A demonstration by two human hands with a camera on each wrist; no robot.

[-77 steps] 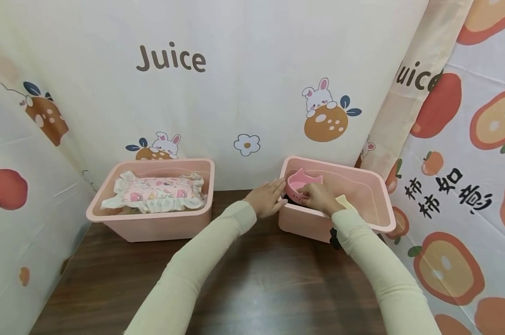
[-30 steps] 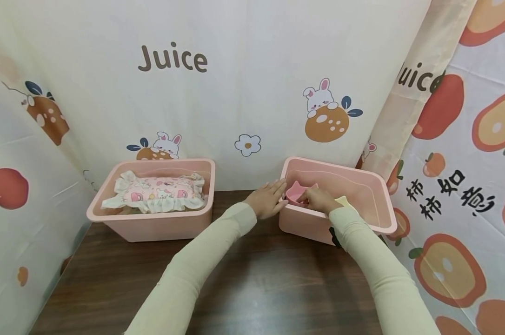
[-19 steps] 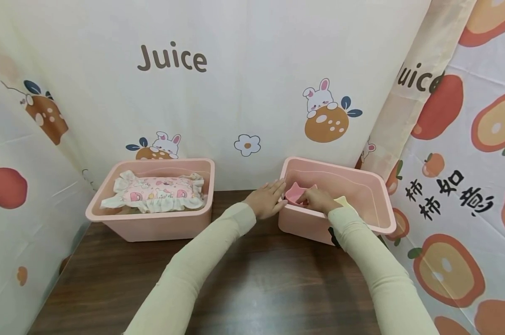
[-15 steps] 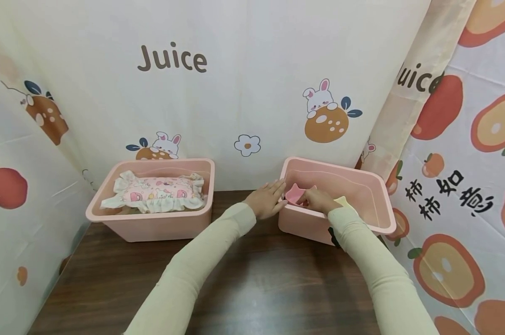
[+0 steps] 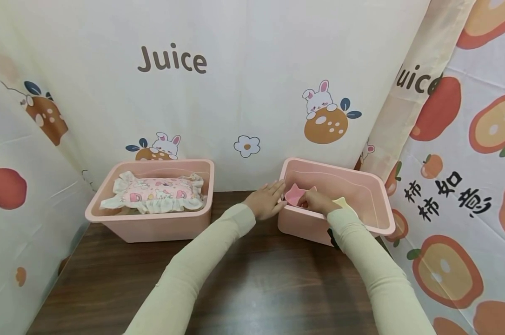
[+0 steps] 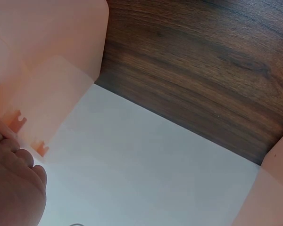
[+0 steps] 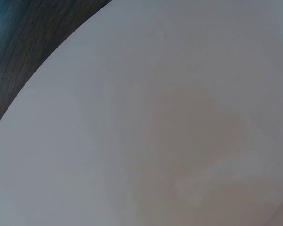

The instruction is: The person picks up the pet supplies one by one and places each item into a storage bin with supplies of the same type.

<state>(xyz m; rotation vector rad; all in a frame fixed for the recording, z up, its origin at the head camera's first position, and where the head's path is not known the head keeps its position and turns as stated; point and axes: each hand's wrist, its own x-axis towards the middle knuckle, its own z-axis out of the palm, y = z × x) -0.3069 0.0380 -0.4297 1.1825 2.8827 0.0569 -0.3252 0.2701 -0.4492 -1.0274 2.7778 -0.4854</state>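
A pink bowl (image 5: 295, 194) with cat-ear points on its rim sits low in the left end of the right-hand pink bin (image 5: 302, 224). My right hand (image 5: 317, 201) grips its near right rim, with the fingertips hidden inside the bin. My left hand (image 5: 266, 200) rests against the bin's left end, fingers extended. In the left wrist view, part of the left hand (image 6: 16, 186) touches the bin wall (image 6: 61, 61). Beside my right wrist, a yellow pointed rim (image 5: 343, 203) shows inside the bin. In the right wrist view, the bin's pale wall (image 7: 132, 117) fills most of the frame.
Another pink bin (image 5: 164, 229) stands to the left, holding a ruffled pink pillow-like item (image 5: 160, 190). Both bins are on a dark wooden table (image 5: 252, 288). A printed curtain (image 5: 248, 102) hangs close behind them, with more fabric at both sides.
Compared with the earliest frame, my right hand has lowered the pink bowl deeper into the bin. Over the last second both hands stay almost still. The left hand keeps its place.
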